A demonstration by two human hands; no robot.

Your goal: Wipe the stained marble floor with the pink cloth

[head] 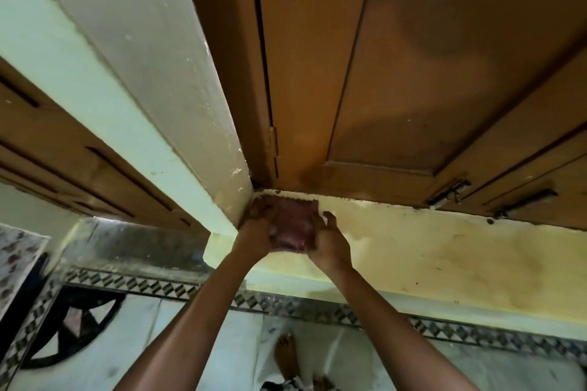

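Our right grip (330, 241) curls round the right edge of the pink cloth (292, 225). Our left grip (257, 232) lies on its left side, fingers too blurred to tell how closed. The cloth sits in the far left corner of the stained marble ledge (444, 257), hemmed by the wall pillar (190, 105) and the wooden door (413, 73).

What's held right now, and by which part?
Pink cloth: left hand on its left edge, right hand on its right edge, against the yellowish ledge. Gripping or pressing flat: cannot tell, blurred.
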